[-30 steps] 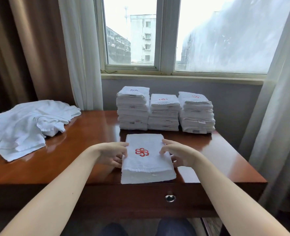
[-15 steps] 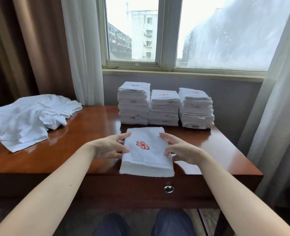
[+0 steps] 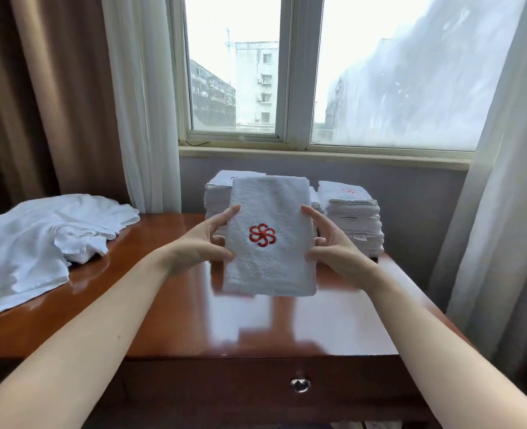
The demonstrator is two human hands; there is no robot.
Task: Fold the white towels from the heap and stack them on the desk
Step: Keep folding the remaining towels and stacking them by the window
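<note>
1. My left hand [image 3: 205, 243] grips the left edge of the folded towel [image 3: 268, 209], with some fingers tucked behind it.
2. My right hand [image 3: 333, 247] pinches the right edge the same way.
3. Both bare forearms reach forward across the table's [image 3: 178, 323] near edge, hands level, above its middle.

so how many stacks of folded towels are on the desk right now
2 plainly show: a left stack behind the left hand and a right stack behind the right hand. The held towel covers the gap between them, so another may be hidden.
</note>
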